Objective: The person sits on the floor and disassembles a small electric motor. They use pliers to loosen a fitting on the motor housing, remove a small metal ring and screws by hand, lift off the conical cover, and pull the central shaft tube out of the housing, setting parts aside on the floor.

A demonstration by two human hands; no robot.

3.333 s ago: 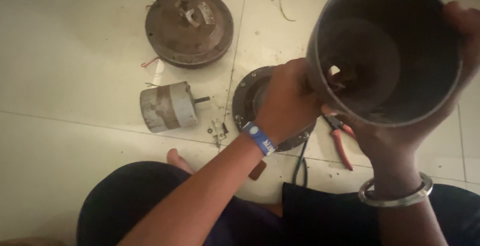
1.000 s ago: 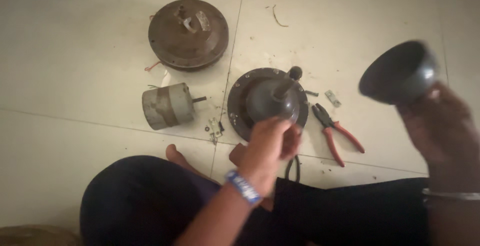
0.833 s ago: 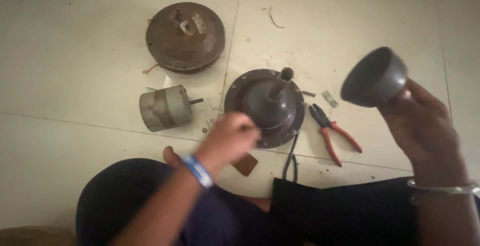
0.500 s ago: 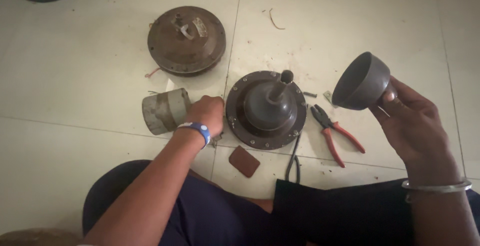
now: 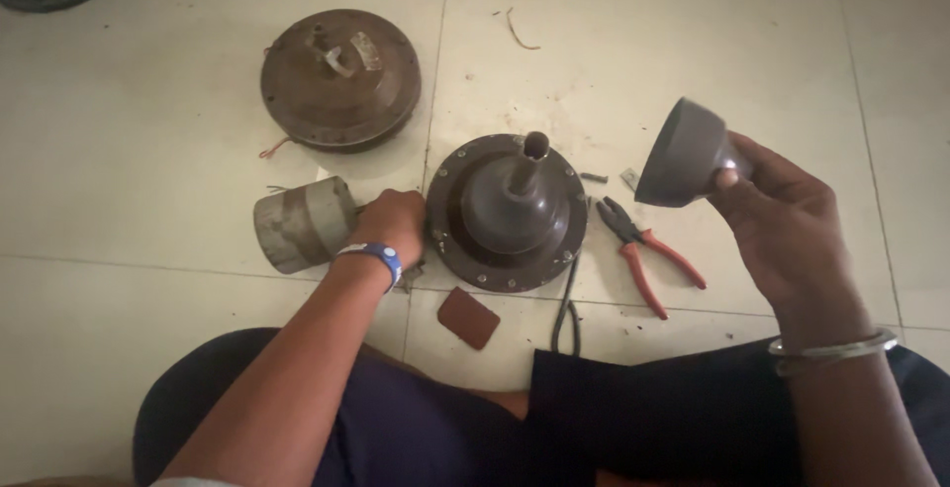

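Head view looks down on a pale tiled floor (image 5: 148,131) where a seated person works with both bare hands. Their right hand (image 5: 792,220) is raised above the floor, its grip closed on the narrow end of a grey bell-shaped cover (image 5: 683,155), which is tilted with its wide mouth turned to the left; a metal bangle (image 5: 831,348) sits on that wrist. Their left hand (image 5: 391,225), with a blue wristband (image 5: 371,252), is down at the floor between a short grey metal cylinder (image 5: 300,223) and a round dark motor housing (image 5: 507,212). Its fingers are curled under, so I cannot tell whether the grip holds anything (some small bits lie on the floor just beside it).

From the middle of the motor housing a short shaft (image 5: 529,155) rises. Beyond it, near the top of the view, lies a rusty brown disc-shaped housing (image 5: 339,78) with a bracket on its top. Red-handled pliers (image 5: 648,249) lie on the floor just to the right of the motor housing, below the raised cover. A small reddish-brown flat piece (image 5: 468,317) lies near the person's legs, and a dark cable (image 5: 567,309) runs from the motor housing's edge towards them.
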